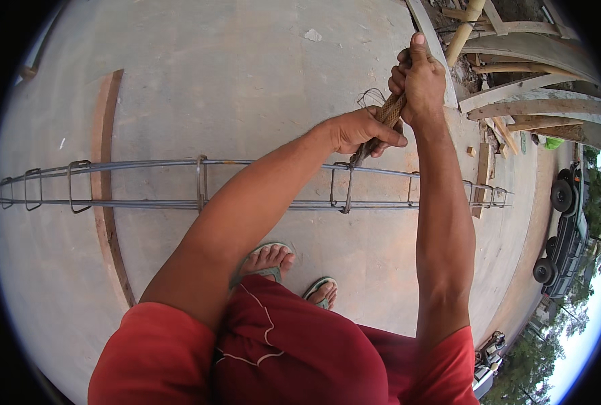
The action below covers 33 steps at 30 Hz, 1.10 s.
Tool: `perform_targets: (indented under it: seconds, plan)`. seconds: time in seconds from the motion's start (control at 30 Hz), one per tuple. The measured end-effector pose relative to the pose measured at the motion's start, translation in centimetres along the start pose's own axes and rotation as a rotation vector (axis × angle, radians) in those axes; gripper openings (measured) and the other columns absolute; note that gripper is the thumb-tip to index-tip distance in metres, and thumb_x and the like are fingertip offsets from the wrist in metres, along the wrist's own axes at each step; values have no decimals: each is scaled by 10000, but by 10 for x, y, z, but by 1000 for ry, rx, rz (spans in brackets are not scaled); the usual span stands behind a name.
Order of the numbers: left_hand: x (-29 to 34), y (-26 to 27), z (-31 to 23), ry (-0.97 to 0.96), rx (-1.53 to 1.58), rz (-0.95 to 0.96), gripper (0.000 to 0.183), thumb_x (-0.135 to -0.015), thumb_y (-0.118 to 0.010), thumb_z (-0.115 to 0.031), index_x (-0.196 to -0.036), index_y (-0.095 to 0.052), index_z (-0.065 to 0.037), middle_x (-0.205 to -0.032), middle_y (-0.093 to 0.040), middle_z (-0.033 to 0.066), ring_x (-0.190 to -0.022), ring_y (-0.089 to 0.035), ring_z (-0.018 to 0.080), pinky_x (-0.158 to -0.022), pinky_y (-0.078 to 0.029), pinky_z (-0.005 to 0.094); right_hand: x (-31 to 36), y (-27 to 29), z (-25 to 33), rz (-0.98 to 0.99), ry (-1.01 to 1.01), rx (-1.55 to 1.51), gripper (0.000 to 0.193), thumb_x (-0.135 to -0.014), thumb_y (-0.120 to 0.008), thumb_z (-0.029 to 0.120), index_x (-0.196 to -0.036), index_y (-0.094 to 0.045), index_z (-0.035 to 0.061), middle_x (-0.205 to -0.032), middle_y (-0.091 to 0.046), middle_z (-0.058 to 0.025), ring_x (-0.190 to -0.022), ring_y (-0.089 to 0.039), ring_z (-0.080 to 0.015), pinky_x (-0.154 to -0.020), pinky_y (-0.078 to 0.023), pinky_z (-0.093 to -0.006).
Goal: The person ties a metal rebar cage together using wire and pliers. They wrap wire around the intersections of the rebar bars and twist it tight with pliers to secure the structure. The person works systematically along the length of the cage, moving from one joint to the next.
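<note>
A long steel rebar cage (273, 204) with rectangular stirrups lies across in front of my feet. Its bars pass under both my forearms. My left hand (364, 131) is closed around the lower part of a hand tool with a brown, patterned handle (389, 111). The tool's dark lower end reaches down to the upper bar beside a stirrup (349, 185); whether it grips anything there I cannot tell. My right hand (423, 84) is closed on the tool's upper end, thumb pointing up. Thin dark tie wires (370, 98) stick out next to my left hand.
The cage rests over a wooden plank (103, 145) at left and a wooden piece (482, 177) at right. Boards and bamboo poles (466, 32) are stacked at the upper right. A dark vehicle (565, 233) stands at far right. My sandalled feet (273, 258) are close to the cage.
</note>
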State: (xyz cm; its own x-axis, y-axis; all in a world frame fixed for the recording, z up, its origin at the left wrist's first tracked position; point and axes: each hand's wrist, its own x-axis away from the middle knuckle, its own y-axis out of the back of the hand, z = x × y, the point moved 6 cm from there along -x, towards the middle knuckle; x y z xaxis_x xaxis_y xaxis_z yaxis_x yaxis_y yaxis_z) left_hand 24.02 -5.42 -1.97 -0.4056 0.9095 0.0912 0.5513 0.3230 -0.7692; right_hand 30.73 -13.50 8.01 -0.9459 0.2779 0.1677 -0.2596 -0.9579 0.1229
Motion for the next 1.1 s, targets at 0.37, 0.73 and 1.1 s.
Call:
perform_targets:
  seconds: [0.37, 0.73, 1.1]
  plan:
    - [18, -21, -28, 62, -572, -883, 328, -867, -887, -221, -866, -692, 43, -795, -701, 108, -709, -628, 136, -581, -481, 356, -2, -8, 16, -308, 49, 685, 683, -998, -692, 588, -763, -738, -51, -650, -684, -191, -721, -736, -322, -727, -585, -456]
    - [5, 9, -9, -13, -31, -309, 334, -833, -950, -269, -789, -658, -113, -590, -552, -29, -458, -499, 83, -443, -371, 243, -23, -25, -24, 115, -84, 115, 628, -1123, -475, 564, -904, -663, 6, -716, -591, -47, -642, -569, -153, -607, -522, -339]
    - [9, 6, -7, -76, -163, -333, 329, -831, -951, -280, -815, -696, -73, -641, -629, 18, -497, -516, 91, -490, -411, 253, -10, 1, -16, 373, -55, 205, 871, -1072, -341, 754, -1237, -748, 1, -920, -729, -75, -748, -522, -145, -711, -501, -321]
